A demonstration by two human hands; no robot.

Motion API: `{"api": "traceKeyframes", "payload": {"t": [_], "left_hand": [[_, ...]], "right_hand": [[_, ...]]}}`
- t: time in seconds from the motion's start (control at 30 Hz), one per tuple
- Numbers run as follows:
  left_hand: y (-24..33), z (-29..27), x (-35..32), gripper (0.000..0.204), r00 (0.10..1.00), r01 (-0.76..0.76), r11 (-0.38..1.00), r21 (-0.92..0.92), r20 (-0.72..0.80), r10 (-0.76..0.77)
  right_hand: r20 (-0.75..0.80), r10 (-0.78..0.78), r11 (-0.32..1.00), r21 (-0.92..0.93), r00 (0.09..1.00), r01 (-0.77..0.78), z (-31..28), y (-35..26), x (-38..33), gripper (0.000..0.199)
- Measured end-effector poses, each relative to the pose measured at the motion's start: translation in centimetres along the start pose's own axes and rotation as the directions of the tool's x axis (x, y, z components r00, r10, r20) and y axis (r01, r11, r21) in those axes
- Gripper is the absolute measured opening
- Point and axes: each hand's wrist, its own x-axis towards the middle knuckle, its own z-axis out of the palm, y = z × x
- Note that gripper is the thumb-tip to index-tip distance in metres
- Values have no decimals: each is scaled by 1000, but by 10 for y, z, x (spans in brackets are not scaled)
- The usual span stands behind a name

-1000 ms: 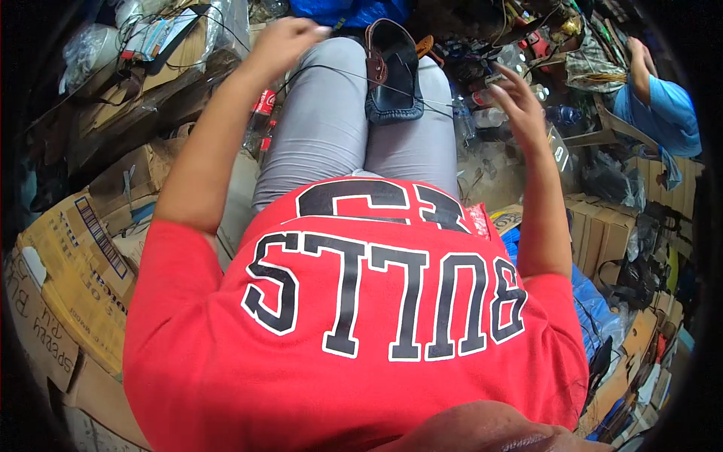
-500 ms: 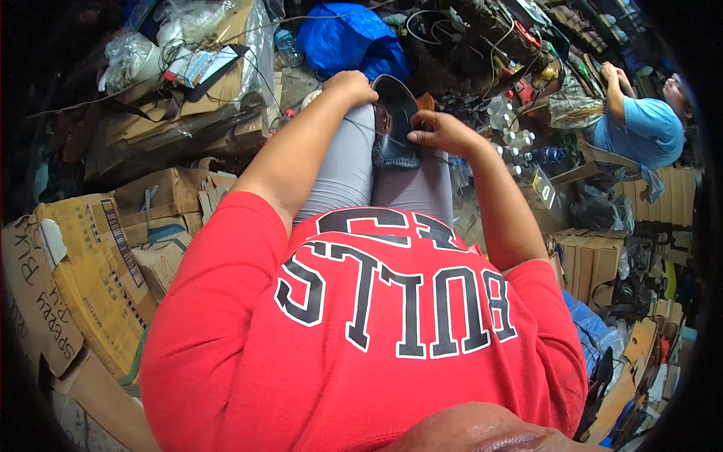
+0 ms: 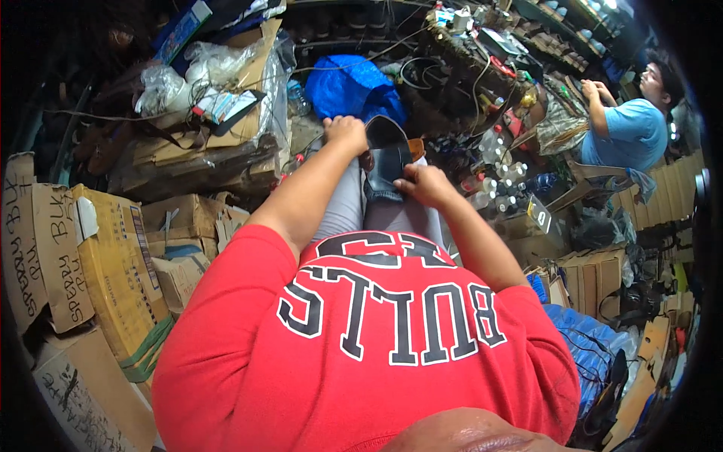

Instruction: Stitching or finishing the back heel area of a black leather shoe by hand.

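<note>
A black shoe [image 3: 386, 167] lies lengthwise over my thighs, its rounded dark opening at the far end. My left hand [image 3: 346, 135] is curled at the shoe's far left edge, above my left knee; its fingertips are partly hidden. My right hand [image 3: 424, 183] pinches the shoe's right side near the closer end, thumb toward the middle. Beside the shoe's far right edge shows a small orange-brown piece [image 3: 416, 148]. Grey trousers [image 3: 343, 202] cover my legs beneath it.
A blue plastic bag [image 3: 354, 87] sits beyond my knees. Cardboard with clear plastic [image 3: 226, 128] is piled at left, above boxes [image 3: 113, 256]. Plastic bottles [image 3: 512, 177] stand at right, near a seated person in a blue shirt [image 3: 625, 132]. A cluttered bench [image 3: 482, 64] stands beyond.
The view has tilted, so the scene sits lower in it. My right hand has shifted along the shoe toward its closer end. My left hand stays by its far left edge.
</note>
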Motion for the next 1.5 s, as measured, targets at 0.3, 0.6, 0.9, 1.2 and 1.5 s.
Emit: {"api": "traceKeyframes", "payload": {"t": [0.3, 0.6, 0.9, 1.2, 1.5], "left_hand": [[20, -13, -22, 46, 995, -103, 986, 129, 0, 104], [43, -10, -17, 41, 964, -206, 978, 23, 178, 199], [53, -10, -3, 56, 965, -262, 964, -37, -20, 262], [67, 14, -17, 23, 775, -626, 630, -460, -280, 566], [76, 27, -14, 38, 714, -479, 515, -711, 25, 699]], "right_hand": [[-121, 81, 991, 120, 989, -67, 3, 21, -29, 38], [3, 197, 902, 390, 980, -183, -7, 48, -49, 31], [-20, 278, 892, 376, 960, -250, -26, 37, -59, 26], [-78, 232, 961, 170, 970, -216, 1, 31, -31, 30], [-179, -24, 997, 71, 983, 37, -17, 38, -47, 34]]}}
